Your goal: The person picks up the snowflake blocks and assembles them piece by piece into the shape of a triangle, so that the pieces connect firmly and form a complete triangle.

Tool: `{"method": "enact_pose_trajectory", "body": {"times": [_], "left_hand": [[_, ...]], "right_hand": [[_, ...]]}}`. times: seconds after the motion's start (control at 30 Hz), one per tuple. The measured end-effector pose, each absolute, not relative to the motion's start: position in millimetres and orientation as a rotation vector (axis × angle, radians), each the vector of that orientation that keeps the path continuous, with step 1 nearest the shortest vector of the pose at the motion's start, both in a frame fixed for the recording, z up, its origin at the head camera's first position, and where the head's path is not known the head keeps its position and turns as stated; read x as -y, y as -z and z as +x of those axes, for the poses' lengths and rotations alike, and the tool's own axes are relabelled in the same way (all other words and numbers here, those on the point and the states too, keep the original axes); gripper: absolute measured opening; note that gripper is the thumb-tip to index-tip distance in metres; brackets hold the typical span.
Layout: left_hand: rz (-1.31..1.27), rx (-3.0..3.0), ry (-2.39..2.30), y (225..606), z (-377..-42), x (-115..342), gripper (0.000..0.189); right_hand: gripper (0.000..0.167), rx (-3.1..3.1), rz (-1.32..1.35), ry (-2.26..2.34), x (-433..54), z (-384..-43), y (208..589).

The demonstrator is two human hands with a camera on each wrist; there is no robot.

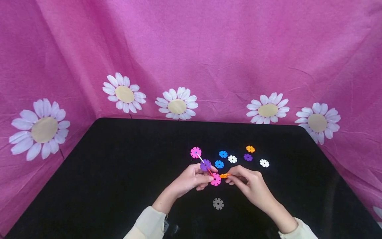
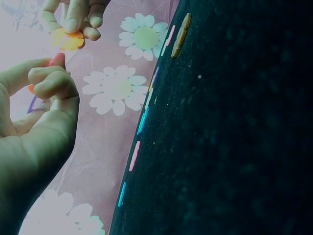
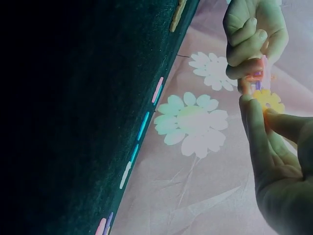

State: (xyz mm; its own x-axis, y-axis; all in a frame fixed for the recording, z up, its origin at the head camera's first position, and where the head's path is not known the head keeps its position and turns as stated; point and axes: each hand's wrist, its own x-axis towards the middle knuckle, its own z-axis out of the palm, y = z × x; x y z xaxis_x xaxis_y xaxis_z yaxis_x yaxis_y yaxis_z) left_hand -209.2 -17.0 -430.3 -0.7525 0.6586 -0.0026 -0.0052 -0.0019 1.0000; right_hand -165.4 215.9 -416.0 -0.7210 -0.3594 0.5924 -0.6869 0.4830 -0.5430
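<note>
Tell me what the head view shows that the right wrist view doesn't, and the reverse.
Only the head view shows the pale sleeves and, from above, the round faces of the loose discs on the black table.
Only the right wrist view shows the held orange disc broadly face-on, and the loose discs as thin edges.
Both show the left hand, the right hand pinching the orange disc, the black table, and the pink cloth with its white flowers.
</note>
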Motion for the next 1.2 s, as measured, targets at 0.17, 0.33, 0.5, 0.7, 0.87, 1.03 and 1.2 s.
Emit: {"method": "enact_pose_trajectory", "body": {"times": [0.17,0.33,0.5,0.7,0.87,1.03,1.2], "left_hand": [[0.703,-1.799,-1.847,430.0,-208.7,16.9,0.04],[0.736,-1.788,-1.868,429.6,-207.7,15.8,0.039],[0.753,-1.801,-1.88,430.0,-207.0,14.9,0.039],[0.796,-1.802,-1.893,428.6,-206.7,13.4,0.037],[0.821,-1.819,-1.882,426.3,-206.1,12.7,0.036],[0.825,-1.796,-1.892,425.2,-206.1,13.2,0.035],[0.834,-1.799,-1.893,425.7,-206.2,13.7,0.035]], "right_hand": [[0.03,2.348,0.889,-1.1,-214.9,-164.1,415.6],[0.034,2.328,0.887,-1.011,-212.6,-162.6,415.2],[0.037,2.257,0.927,-0.97,-211.3,-161.1,413.4],[0.021,2.149,0.968,-0.881,-211.6,-161.0,412.1],[0.031,2.107,0.971,-0.765,-211.5,-161.1,411.8],[0.032,2.071,0.974,-0.798,-210.9,-162.8,413.3],[0.032,2.064,0.97,-0.81,-210.7,-164.1,414.6]]}}
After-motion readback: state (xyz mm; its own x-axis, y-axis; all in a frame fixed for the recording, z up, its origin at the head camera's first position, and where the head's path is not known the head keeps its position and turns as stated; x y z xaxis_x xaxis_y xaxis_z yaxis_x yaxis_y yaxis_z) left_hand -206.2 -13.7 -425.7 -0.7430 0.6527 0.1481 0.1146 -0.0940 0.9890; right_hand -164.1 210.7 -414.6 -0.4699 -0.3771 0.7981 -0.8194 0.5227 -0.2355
